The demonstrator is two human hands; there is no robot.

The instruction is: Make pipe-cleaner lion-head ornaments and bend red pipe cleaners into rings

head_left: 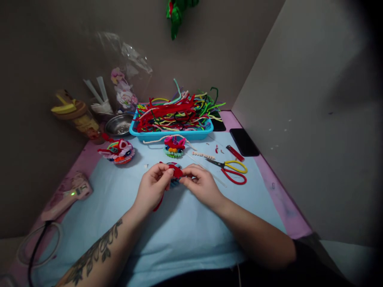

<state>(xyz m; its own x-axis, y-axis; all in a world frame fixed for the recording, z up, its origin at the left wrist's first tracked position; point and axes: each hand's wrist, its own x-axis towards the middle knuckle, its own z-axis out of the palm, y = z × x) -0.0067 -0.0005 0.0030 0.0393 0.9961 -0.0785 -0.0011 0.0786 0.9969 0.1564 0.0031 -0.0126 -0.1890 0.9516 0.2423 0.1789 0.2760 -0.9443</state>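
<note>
L hand (155, 181) pinches a flat red fuzzy piece (177, 171) btwn thumb & index, close over a small round blue fuzzy piece (174, 183), prob. to steady it mid-view. R hand (201, 184) is at the red piece's right edge; can't tell if its grip is clenched on it or just bracing. All this is nr the middle of the pink desk (295, 211), above a light blue sheet (113, 199), likely there to protect the top. Metal scissors w/ yellow & red handles (231, 169) lie right of the R hand, prob. for quick reach; blue plastic tray (172, 136) of multicolored fuzzy stems (173, 111) stands at back, prob. to save work room. Fingers hide most of the blue piece; a red strand (158, 204) vanishes under the L hand; green shiny item (176, 18) on wall is cut off up top, can't ID it
</note>
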